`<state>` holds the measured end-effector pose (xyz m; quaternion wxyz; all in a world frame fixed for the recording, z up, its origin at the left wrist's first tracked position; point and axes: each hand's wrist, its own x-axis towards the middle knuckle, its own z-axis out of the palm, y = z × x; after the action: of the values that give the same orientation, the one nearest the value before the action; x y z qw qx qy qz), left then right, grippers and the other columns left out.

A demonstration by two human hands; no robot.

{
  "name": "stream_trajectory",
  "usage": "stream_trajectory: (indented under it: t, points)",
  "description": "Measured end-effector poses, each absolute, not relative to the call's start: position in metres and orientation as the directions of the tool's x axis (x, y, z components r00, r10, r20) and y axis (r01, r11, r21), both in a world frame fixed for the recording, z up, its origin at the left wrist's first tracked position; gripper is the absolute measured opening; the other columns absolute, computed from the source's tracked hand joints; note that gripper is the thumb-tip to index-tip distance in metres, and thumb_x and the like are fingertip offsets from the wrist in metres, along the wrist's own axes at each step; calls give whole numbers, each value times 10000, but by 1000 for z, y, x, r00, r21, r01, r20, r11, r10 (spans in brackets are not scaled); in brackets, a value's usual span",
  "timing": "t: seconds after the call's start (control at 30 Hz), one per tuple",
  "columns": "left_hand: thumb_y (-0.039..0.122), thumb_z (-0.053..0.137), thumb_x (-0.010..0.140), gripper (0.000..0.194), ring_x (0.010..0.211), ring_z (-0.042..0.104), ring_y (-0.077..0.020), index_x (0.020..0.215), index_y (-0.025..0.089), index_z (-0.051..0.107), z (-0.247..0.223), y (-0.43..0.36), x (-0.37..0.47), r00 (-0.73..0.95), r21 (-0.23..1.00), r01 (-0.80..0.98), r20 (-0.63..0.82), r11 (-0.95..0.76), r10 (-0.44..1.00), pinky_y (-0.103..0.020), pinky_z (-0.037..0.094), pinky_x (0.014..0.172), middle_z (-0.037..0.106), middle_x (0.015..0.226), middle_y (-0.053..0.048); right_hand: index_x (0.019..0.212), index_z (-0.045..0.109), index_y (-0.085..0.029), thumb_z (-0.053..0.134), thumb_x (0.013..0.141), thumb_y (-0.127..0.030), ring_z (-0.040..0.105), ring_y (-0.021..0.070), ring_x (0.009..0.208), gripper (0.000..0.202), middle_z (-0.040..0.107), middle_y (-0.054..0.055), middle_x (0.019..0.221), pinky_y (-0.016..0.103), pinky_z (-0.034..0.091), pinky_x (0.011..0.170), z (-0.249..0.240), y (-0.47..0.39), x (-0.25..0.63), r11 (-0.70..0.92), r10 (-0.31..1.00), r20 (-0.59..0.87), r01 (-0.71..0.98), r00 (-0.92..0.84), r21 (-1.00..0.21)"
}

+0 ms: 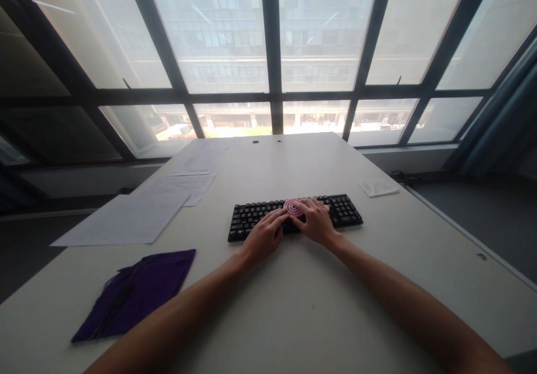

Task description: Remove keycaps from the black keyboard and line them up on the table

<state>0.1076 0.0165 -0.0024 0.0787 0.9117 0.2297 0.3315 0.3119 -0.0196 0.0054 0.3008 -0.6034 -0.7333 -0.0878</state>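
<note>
The pink coil (293, 207) lies on the keyboard (342, 209), its spiral already formed; a pink part beyond the right hand (315, 218) appears outside it. The left hand (265, 231) reaches its left edge. Both hands' closure: cannot tell. Release: not yet done.

Head camera, one view

Worn on the person's head, behind and above the bare left hand (264, 234) and bare right hand (315, 221). Faces forward and down along the long white flat tabletop (310, 167) to the dark-framed glass windows (321, 38) beyond. Near range: both bare forearms (193, 305), from the bottom edge. Middle range: black rectangular plastic keyboard (251, 215), just below centre. Wide field.
</note>
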Motion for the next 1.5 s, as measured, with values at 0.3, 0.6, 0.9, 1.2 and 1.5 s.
stream_trajectory:
  t: [0.3, 0.6, 0.9, 1.2, 1.5]
  points:
    - [60, 497, 877, 519, 1346, 476, -239, 1369, 222, 532, -4, 17, 109, 678, 321, 365, 552, -874, 486, -471, 420, 1140, 536, 1431, -82, 1246, 639, -230, 596, 915, -456, 533, 272, 1084, 404, 649, 102, 1167, 387, 387, 954, 8, -22, 310, 229, 850, 522, 942, -71, -245]
    - [71, 493, 884, 525, 1365, 456, -233, 1387, 221, 516, -3, 17, 107, 685, 346, 371, 525, -862, 505, -453, 405, 1153, 507, 1461, -80, 1257, 628, -226, 586, 920, -460, 536, 270, 1073, 412, 652, 98, 1161, 378, 386, 950, 7, -21, 310, 226, 844, 531, 949, -79, -219]
    - [77, 482, 884, 601, 1387, 433, -235, 1462, 236, 433, -5, 19, 108, 673, 328, 371, 550, -869, 495, -459, 409, 1153, 474, 1490, -75, 1267, 611, -220, 544, 940, -490, 528, 273, 1070, 429, 634, 114, 1188, 385, 372, 938, 11, -24, 308, 129, 820, 572, 972, 8, -198]
    - [104, 487, 897, 521, 1337, 491, -244, 1412, 187, 493, -12, 23, 107, 681, 313, 398, 529, -862, 506, -466, 430, 1134, 546, 1419, -107, 1230, 629, -229, 513, 954, -518, 528, 274, 1047, 416, 649, 112, 1100, 380, 361, 930, 8, -21, 312, 35, 839, 536, 976, 89, -217]
    - [127, 511, 905, 385, 1318, 511, -258, 1267, 186, 626, -13, 22, 108, 690, 276, 390, 544, -878, 478, -495, 444, 1118, 587, 1375, -107, 1225, 636, -227, 495, 962, -509, 534, 285, 1054, 411, 648, 128, 1101, 385, 377, 906, 11, -22, 312, 32, 869, 489, 976, 80, -216]
